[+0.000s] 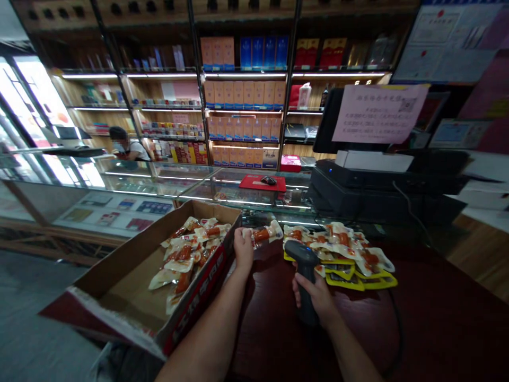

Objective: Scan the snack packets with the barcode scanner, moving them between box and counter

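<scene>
My left hand is closed on one end of a vacuum-packed snack, a clear pouch with reddish-brown food inside. It is just past the right wall of an open cardboard box, which has several similar packets in its far part. In my right hand is a dark barcode scanner, upright, its head turned left toward the held packet. Behind the scanner lies a pile of similar packets on top of yellow-edged packets.
The dark red table meets a glass display counter bearing a red mouse pad with a mouse. A cash-register monitor with a pink notice stands at right. Boxed goods fill the back shelves. A person is at far left.
</scene>
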The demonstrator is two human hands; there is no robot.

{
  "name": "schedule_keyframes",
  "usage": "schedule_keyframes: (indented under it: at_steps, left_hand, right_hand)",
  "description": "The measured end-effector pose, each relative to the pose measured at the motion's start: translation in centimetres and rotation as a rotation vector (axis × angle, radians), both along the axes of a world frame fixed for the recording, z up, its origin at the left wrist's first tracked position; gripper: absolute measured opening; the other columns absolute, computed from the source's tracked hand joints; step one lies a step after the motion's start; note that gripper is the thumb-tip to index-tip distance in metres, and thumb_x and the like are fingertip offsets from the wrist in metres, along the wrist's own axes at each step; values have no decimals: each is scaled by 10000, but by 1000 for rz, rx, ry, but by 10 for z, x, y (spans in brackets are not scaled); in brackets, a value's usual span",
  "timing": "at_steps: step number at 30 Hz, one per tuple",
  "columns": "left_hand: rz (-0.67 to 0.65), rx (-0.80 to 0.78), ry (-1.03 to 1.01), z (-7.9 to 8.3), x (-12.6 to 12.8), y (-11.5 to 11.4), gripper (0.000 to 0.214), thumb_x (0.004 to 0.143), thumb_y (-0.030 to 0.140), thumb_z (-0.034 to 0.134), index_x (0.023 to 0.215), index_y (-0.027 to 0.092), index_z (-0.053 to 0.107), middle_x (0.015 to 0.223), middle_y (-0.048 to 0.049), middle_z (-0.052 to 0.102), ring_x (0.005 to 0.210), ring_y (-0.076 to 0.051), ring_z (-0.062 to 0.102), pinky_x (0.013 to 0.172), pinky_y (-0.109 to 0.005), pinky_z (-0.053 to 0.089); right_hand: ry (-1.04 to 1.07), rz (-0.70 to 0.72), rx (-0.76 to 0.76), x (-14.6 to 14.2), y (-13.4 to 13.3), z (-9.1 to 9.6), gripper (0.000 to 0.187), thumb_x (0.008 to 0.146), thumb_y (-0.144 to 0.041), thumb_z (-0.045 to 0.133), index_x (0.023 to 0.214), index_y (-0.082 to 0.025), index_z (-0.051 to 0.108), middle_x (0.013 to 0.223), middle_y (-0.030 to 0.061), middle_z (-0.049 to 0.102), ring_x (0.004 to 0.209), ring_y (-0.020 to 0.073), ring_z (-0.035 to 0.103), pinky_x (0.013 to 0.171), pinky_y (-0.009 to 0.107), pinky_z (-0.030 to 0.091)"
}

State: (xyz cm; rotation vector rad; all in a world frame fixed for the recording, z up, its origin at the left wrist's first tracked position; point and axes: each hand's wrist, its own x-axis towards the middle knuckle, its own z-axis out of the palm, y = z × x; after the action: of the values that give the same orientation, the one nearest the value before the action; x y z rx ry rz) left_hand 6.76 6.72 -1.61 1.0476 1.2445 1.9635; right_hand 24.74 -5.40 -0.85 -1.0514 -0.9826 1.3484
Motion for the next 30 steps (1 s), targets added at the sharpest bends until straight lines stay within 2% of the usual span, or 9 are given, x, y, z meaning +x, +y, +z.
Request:
schedule_keyframes:
  at_steps: [3, 6, 9, 11, 14, 19, 23, 27, 30]
  left_hand:
    - [-35, 25, -175, 7, 3, 0, 226, 765, 378, 555, 832, 174, 486, 724, -9, 605, 623, -139, 591, 585, -279, 490]
    - [-54, 105, -407, 26, 3, -1, 206, 785, 359, 521, 876, 183, 467, 804, -35, 631, 673, -156, 624, 616, -312, 509]
    - [56, 202, -599, 51, -6, -2, 143, 798, 301, 494, 876, 184, 465, 827, -35, 621, 724, -149, 631, 688, -325, 515]
    - [148, 257, -684, 64, -17, -3, 105, 806, 273, 480, 861, 185, 463, 840, -36, 613, 758, -142, 630, 724, -320, 511]
    - [243, 314, -756, 76, -36, -4, 110, 824, 297, 465, 875, 200, 456, 904, -42, 604, 845, -146, 627, 753, -310, 508]
    - [306, 396, -767, 78, -64, -8, 208, 855, 416, 425, 949, 235, 467, 1131, -69, 547, 1122, -152, 540, 922, -305, 451]
    - [302, 386, -732, 78, -68, -16, 320, 842, 498, 438, 1053, 260, 471, 1249, -81, 479, 1233, -181, 456, 988, -334, 408]
    - [220, 421, -656, 79, -54, -24, 327, 802, 450, 547, 1043, 238, 488, 1210, -84, 511, 1158, -171, 520, 957, -325, 428]
    - [9, 312, -518, 72, -32, -22, 337, 723, 430, 633, 921, 176, 535, 999, -81, 603, 948, -166, 614, 830, -313, 484]
  right_hand:
    - [8, 28, 40, -8, -3, 9, 554, 623, -503, 734, 1004, -170, 509, 511, -66, 569, 346, 86, 477, 314, 198, 421]
    - [-15, 75, 79, -16, -7, 22, 511, 642, -487, 726, 986, -168, 525, 522, -62, 560, 353, 84, 477, 324, 202, 425]
    - [-34, 132, 138, -24, -9, 35, 468, 667, -469, 709, 979, -166, 540, 536, -59, 552, 356, 81, 476, 333, 202, 426]
    - [-40, 185, 180, -31, -9, 41, 415, 669, -467, 704, 906, -164, 549, 541, -55, 548, 359, 80, 476, 338, 203, 425]
    - [-51, 265, 217, -42, -9, 48, 361, 658, -463, 708, 757, -171, 522, 528, -48, 543, 356, 76, 472, 343, 204, 423]
    - [-58, 353, 208, -58, -11, 51, 364, 643, -450, 721, 697, -182, 482, 497, -48, 535, 342, 74, 458, 339, 201, 402]
    - [-51, 343, 191, -64, -9, 46, 382, 625, -448, 732, 730, -190, 471, 506, -51, 543, 333, 83, 465, 321, 204, 391]
    - [-42, 322, 189, -61, -6, 37, 392, 624, -445, 730, 776, -187, 476, 519, -50, 557, 336, 90, 476, 312, 205, 392]
    - [-48, 294, 202, -55, -5, 34, 366, 651, -432, 714, 781, -180, 483, 516, -51, 559, 340, 86, 472, 322, 207, 410]
